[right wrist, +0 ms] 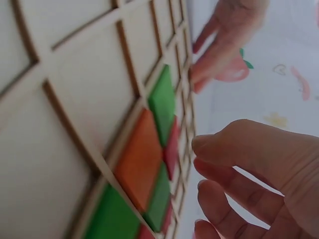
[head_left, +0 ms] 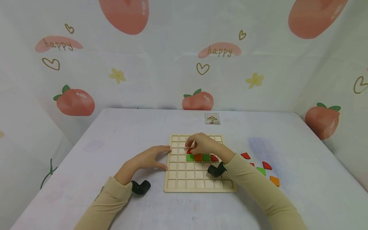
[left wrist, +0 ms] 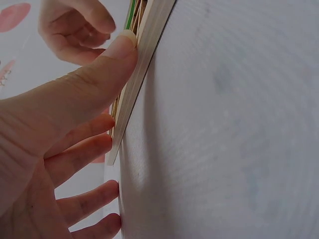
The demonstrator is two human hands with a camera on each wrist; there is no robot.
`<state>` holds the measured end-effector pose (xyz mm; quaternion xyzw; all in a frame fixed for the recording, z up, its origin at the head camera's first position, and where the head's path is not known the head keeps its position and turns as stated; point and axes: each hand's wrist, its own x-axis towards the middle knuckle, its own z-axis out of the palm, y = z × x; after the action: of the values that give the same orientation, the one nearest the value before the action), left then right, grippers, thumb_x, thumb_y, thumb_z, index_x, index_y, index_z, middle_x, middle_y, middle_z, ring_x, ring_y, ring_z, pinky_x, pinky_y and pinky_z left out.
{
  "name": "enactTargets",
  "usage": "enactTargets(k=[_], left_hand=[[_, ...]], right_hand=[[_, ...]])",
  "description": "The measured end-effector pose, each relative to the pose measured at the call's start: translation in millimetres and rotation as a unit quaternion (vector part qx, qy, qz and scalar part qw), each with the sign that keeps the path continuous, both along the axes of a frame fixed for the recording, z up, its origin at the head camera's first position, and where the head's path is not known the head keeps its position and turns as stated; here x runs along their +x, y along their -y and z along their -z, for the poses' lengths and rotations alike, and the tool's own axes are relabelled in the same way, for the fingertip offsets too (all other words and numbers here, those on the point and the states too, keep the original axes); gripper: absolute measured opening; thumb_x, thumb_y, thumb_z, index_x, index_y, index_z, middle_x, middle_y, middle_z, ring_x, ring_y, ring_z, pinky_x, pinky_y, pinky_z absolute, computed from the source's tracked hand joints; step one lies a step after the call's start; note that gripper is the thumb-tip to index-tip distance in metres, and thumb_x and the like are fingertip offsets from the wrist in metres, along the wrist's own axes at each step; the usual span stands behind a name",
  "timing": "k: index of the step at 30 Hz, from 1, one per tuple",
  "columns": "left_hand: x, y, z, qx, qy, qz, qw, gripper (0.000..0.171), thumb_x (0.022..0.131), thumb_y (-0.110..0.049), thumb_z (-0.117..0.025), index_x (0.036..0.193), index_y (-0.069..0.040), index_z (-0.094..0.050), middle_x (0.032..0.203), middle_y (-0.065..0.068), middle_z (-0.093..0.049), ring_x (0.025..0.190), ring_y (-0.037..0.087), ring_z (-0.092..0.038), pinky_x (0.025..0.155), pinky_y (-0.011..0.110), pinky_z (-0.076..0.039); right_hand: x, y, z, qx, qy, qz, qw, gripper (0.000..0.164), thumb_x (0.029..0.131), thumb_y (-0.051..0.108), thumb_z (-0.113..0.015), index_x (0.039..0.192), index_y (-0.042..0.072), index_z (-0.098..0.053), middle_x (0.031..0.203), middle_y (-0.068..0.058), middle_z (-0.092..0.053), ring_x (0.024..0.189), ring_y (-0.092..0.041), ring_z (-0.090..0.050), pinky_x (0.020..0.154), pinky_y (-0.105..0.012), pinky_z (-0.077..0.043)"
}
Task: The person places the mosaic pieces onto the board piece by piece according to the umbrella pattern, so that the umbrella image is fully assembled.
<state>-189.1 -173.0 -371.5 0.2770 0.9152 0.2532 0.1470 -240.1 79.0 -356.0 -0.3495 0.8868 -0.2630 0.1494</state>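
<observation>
A wooden grid board lies on the table with coloured tiles in several cells. In one row are a green square tile, an orange square tile, another green one and a red quarter-round tile. My left hand stands at the board's left edge, thumb and fingers spread, with the thumb on the wooden rim in the left wrist view. Over the board, my right hand hangs with loosely bent fingers beside a red tile. Nothing shows between its thumb and fingers.
Right of the board lie loose tiles: red ones, a green one and an orange one. A small pattern card lies behind the board. Black wrist cameras jut from both sleeves. A printed curtain hangs behind the table.
</observation>
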Motion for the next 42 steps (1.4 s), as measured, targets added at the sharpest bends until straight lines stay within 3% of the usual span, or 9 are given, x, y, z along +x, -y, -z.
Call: enactTargets(k=[10, 20, 30, 42], left_hand=[[-0.9, 0, 0.5, -0.007, -0.009, 0.003, 0.9999, 0.068, 0.076, -0.027, -0.076, 0.132, 0.000, -0.049, 0.145, 0.020, -0.041, 0.135, 0.039, -0.035, 0.112, 0.053, -0.030], [-0.5, 1, 0.2, -0.007, -0.017, 0.003, 0.9998, 0.067, 0.076, -0.027, -0.077, 0.131, 0.000, -0.050, 0.143, 0.021, -0.043, 0.134, 0.040, -0.036, 0.112, 0.053, -0.031], [-0.5, 2, 0.8, -0.007, -0.014, 0.003, 0.9999, 0.067, 0.076, -0.027, -0.076, 0.132, 0.000, -0.049, 0.144, 0.021, -0.042, 0.135, 0.040, -0.036, 0.112, 0.053, -0.031], [-0.7, 0, 0.5, -0.003, -0.004, 0.001, 1.0000, 0.068, 0.077, -0.027, -0.076, 0.133, 0.000, -0.048, 0.145, 0.020, -0.041, 0.136, 0.039, -0.035, 0.113, 0.052, -0.030]], right_hand=[[3.5, -49, -11.8, -0.030, -0.037, 0.038, 0.998, 0.020, 0.085, 0.011, -0.067, 0.103, 0.003, -0.067, 0.098, -0.011, -0.068, 0.078, -0.015, -0.059, 0.072, -0.024, -0.052], [12.7, -118, -12.0, -0.017, -0.062, 0.113, 0.991, 0.021, 0.082, 0.008, -0.068, 0.101, 0.000, -0.066, 0.094, -0.014, -0.068, 0.071, -0.014, -0.058, 0.065, -0.023, -0.049], [25.1, -155, -2.6, 0.022, -0.003, 0.175, 0.984, 0.028, 0.082, 0.014, -0.069, 0.106, 0.001, -0.065, 0.097, -0.013, -0.065, 0.069, -0.012, -0.053, 0.058, -0.022, -0.047], [34.1, -175, 7.2, 0.036, 0.018, 0.178, 0.983, 0.029, 0.076, 0.019, -0.075, 0.098, 0.003, -0.066, 0.091, -0.007, -0.064, 0.077, -0.012, -0.057, 0.064, -0.022, -0.049]])
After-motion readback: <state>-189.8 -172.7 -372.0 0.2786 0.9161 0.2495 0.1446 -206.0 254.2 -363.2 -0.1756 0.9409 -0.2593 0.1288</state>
